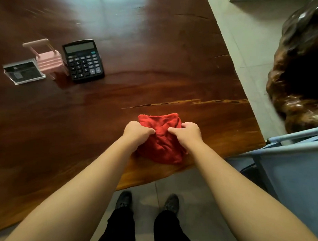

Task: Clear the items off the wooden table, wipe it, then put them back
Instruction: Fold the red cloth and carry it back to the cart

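A crumpled red cloth [162, 138] lies on the dark wooden table [138, 65] near its front edge. My left hand [137, 132] grips the cloth's left side and my right hand [187, 133] grips its right side, fingers pinched into the fabric. Further back on the left stand a black calculator [82, 61], a small pink suitcase-shaped item [46, 59] with a raised handle, and a clear acrylic card holder [23, 72] with dark cards inside.
The table's right edge runs diagonally along a tiled floor [244, 42]. A large glossy carved wood piece [300, 71] stands at right. A light blue rack or cart [290, 161] sits beside the table's front right corner. My feet show below the front edge.
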The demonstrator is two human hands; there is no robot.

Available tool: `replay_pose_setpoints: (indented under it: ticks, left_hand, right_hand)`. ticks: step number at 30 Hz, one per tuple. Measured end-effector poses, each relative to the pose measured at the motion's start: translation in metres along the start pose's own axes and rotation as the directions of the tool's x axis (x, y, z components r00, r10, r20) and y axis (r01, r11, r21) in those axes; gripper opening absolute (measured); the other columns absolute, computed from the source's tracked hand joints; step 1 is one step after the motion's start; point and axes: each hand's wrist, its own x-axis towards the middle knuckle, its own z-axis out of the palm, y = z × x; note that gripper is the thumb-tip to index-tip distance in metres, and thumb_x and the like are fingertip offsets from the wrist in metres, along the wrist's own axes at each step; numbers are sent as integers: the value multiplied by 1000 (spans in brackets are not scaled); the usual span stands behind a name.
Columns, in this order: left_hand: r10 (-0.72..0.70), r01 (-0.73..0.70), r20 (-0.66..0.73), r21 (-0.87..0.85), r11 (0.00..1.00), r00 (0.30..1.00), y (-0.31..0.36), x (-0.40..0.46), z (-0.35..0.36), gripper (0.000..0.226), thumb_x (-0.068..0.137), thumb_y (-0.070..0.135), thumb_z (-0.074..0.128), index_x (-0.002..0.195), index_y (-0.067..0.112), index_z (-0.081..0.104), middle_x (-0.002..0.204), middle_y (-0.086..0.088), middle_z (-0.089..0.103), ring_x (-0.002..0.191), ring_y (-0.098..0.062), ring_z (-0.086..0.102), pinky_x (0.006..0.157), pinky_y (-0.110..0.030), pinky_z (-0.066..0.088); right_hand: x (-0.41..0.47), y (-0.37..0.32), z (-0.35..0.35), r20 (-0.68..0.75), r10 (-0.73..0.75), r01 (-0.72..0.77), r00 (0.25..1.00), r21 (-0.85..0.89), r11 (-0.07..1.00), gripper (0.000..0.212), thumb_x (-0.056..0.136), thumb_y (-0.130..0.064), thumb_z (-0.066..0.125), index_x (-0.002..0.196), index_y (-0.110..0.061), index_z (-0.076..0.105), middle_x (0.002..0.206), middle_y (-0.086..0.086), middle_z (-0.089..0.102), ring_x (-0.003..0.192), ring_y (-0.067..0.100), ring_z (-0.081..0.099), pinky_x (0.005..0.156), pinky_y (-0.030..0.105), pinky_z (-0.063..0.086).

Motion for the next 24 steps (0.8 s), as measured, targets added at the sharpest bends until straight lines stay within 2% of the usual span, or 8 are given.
replay_pose_setpoints:
  ticks: [4, 6, 8, 11, 13, 15, 20, 24]
  left_hand:
    - [69, -24, 211, -210, 977, 975, -12, -10, -13, 24, 78, 36, 78, 100, 26, 72, 99, -2, 77, 88, -23, 73, 78, -40, 60]
    - [132, -36, 295, -309, 950, 946, -13, -18, -27, 22, 83, 31, 77, 104, 29, 71, 102, 1, 78, 92, -24, 75, 86, -48, 59]
    - [223, -78, 338, -395, 916, 914, -10, -27, -45, 24, 88, 25, 74, 111, 26, 71, 107, -1, 78, 99, -24, 74, 91, -49, 58]
    - [362, -174, 333, -480, 860, 871, 7, -48, -80, 25, 91, 18, 71, 116, 21, 69, 109, -3, 77, 101, -22, 74, 82, -36, 60]
    - [428, -218, 336, -513, 830, 839, 22, -63, -104, 27, 91, 19, 71, 117, 19, 68, 108, -3, 78, 97, -21, 75, 71, -28, 60]
    - [494, -269, 328, -539, 798, 805, 39, -82, -130, 31, 88, 23, 73, 117, 18, 68, 107, -4, 78, 95, -20, 75, 68, -28, 60]
    - [646, -393, 276, -606, 692, 712, 86, -131, -191, 35, 79, 32, 77, 111, 18, 73, 111, -11, 76, 100, -23, 74, 79, -34, 60]
    - [707, -416, 318, -630, 656, 631, 121, -166, -228, 43, 78, 41, 82, 114, 19, 74, 118, -13, 74, 107, -25, 72, 85, -37, 59]
  right_hand:
    - [-14, 1, -11, 97, -27, 8, 995, 190, 982, 23, 76, -36, 80, 89, -18, 76, 91, -2, 76, 88, 17, 71, 84, 44, 60]
    - [-26, -4, -20, 141, -88, 53, 986, 238, 970, 22, 79, -35, 80, 96, -23, 75, 97, -5, 75, 92, 15, 70, 84, 40, 60]
    - [-41, -14, -32, 170, -164, 108, 972, 299, 948, 20, 83, -31, 80, 101, -27, 74, 98, -6, 77, 94, 14, 72, 80, 34, 61]
    - [-69, -39, -53, 172, -265, 180, 949, 394, 901, 18, 85, -24, 79, 103, -26, 74, 93, -9, 79, 88, 9, 75, 69, 22, 59]
    - [-88, -60, -70, 162, -323, 235, 932, 409, 882, 18, 86, -27, 79, 103, -29, 74, 95, -11, 78, 89, 5, 74, 69, 20, 58]
    - [-111, -85, -87, 146, -377, 287, 914, 424, 859, 19, 86, -32, 78, 104, -31, 73, 98, -11, 78, 92, 4, 73, 71, 20, 59]
    - [-173, -145, -133, 80, -478, 380, 875, 499, 779, 29, 85, -36, 76, 112, -24, 74, 107, -3, 78, 100, 15, 74, 83, 35, 60]
    - [-223, -175, -167, 12, -507, 410, 862, 572, 711, 19, 85, -32, 74, 102, -23, 78, 107, 5, 78, 99, 23, 74, 75, 43, 62]
